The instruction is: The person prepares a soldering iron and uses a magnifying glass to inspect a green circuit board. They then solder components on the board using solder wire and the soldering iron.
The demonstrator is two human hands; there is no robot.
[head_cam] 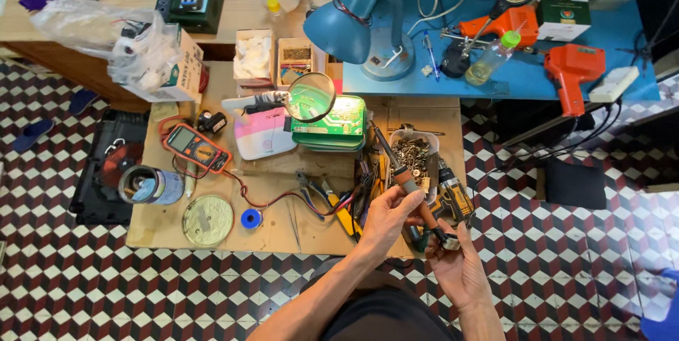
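Over checkered floor tiles, at the wooden bench's [212,238] near edge, the left hand [385,217] pinched the soldering iron [404,178] mid-shaft, tip slanting up-left, while the right hand [460,263] cupped its butt end.

a low plywood bench [276,231] sits on checkered tile floor [580,270] (red, black, white) beside a blue table [629,30].

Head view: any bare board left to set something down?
Bare wood lies between the blue solder spool and the pliers, and along the near edge right of the round lid. It is crowded around the green circuit boards, the tray of screws and both hands.
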